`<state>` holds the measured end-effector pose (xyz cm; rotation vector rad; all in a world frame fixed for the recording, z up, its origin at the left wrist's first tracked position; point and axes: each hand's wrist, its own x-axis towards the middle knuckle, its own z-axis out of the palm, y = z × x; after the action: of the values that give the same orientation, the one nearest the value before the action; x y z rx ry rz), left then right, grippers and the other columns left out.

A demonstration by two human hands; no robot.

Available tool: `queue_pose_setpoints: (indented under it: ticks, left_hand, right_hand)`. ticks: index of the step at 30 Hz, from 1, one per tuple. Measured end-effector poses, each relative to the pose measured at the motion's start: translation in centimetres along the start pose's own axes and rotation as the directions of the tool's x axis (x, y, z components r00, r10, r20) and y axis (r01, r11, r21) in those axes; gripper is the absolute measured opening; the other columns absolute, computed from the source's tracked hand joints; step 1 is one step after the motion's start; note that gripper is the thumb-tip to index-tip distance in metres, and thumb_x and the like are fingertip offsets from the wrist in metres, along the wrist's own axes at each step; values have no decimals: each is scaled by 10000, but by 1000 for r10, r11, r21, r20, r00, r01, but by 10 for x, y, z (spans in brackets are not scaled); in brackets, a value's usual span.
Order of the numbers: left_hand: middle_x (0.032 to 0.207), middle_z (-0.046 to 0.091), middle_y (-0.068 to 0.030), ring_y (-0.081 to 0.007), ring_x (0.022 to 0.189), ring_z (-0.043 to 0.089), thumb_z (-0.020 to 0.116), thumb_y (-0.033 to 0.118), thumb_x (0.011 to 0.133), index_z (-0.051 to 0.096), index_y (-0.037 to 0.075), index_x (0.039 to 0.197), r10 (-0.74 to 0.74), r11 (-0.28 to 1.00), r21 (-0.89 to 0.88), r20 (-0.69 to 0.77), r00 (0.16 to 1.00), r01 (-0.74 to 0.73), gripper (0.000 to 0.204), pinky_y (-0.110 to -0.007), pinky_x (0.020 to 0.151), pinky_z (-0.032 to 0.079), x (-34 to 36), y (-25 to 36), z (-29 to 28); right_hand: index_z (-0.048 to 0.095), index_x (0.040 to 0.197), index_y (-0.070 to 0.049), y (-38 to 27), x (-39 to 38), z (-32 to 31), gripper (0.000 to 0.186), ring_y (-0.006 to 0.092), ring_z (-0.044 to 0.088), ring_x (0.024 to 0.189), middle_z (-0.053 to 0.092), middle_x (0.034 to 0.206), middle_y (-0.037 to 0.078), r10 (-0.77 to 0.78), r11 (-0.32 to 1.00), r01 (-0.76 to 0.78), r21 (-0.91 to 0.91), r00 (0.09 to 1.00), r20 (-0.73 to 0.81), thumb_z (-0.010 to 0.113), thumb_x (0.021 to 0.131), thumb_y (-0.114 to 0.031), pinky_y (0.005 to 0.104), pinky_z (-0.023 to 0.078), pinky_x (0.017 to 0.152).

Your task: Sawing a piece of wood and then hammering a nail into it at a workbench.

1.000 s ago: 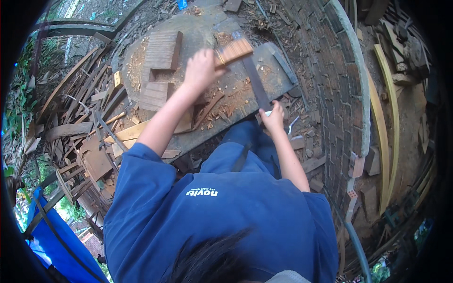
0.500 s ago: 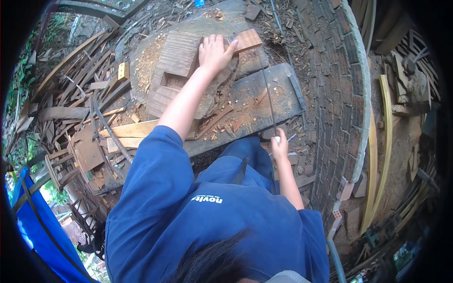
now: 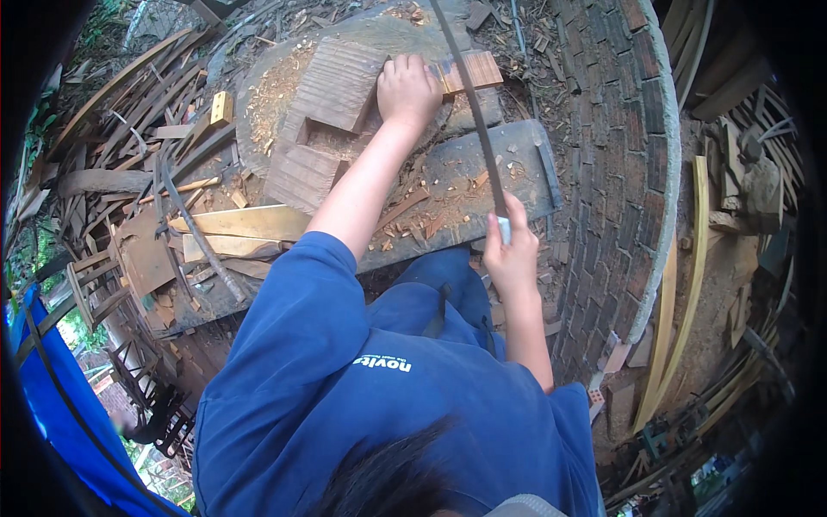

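While the left hand presses a small reddish wood block flat on the stump at upper centre, the right hand grips a long blade raised over it. Chips lie around; the block looks whole, cutting mostly left.

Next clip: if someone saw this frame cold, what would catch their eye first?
Probably the long dark blade that the right hand grips by its handle, stretching up across the middle of the view. Beside it, the left hand presses a small reddish wood block onto the round chopping stump, which is strewn with wood chips. A curved brick wall runs along the right.
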<state>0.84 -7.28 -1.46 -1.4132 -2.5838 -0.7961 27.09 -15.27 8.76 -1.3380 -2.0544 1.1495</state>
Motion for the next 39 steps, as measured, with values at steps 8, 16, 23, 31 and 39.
queue_pose_setpoints:
  ticks: [8, 16, 23, 31, 39]
  left_hand:
    - [1007, 645, -150, -334, 989, 587, 436, 292, 968, 619, 33, 956, -52, 992, 123, 94, 994, 40, 317, -454, 871, 461, 5, 3, 2]
    - [969, 645, -151, -333, 972, 600, 454, 284, 953, 613, 31, 951, 5, 990, 139, 111, 994, -21, 299, -457, 859, 474, 4, 2, 0]
    - [973, 638, -133, -318, 979, 599, 477, 271, 937, 609, 39, 957, 1, 983, 181, 53, 999, -10, 267, -446, 844, 486, 4, 4, 5]
    - [1013, 623, -106, -291, 1018, 584, 514, 237, 884, 628, 78, 1011, 34, 980, 192, 59, 998, -45, 233, -420, 871, 482, 4, 6, 6]
    - [887, 593, -166, -349, 915, 576, 507, 178, 826, 592, 45, 856, 78, 989, 131, -42, 996, -72, 161, -457, 797, 492, 4, 1, 14]
  right_hand:
    - [543, 1286, -49, 20, -23, 4, 357, 440, 662, 985, 660, 1082, 276, 100, 995, -101, 4, 990, 100, 584, 932, -80, 448, 543, 803]
    - [556, 1272, -46, 30, -51, -18, 355, 432, 675, 938, 669, 1027, 279, 156, 988, -152, -40, 977, 143, 604, 922, -87, 455, 548, 773]
    - [568, 1228, -39, 32, -41, -4, 325, 469, 660, 874, 671, 927, 292, 94, 995, -88, -48, 987, 131, 603, 906, -67, 468, 541, 713]
    - [579, 1206, -5, 43, -63, -3, 298, 456, 668, 915, 675, 977, 284, 296, 950, -280, -134, 949, 111, 589, 912, -48, 447, 560, 741]
    - [581, 1176, 0, 19, -59, -7, 284, 472, 654, 875, 664, 939, 290, 186, 973, -171, -154, 979, 90, 595, 894, -32, 471, 549, 704]
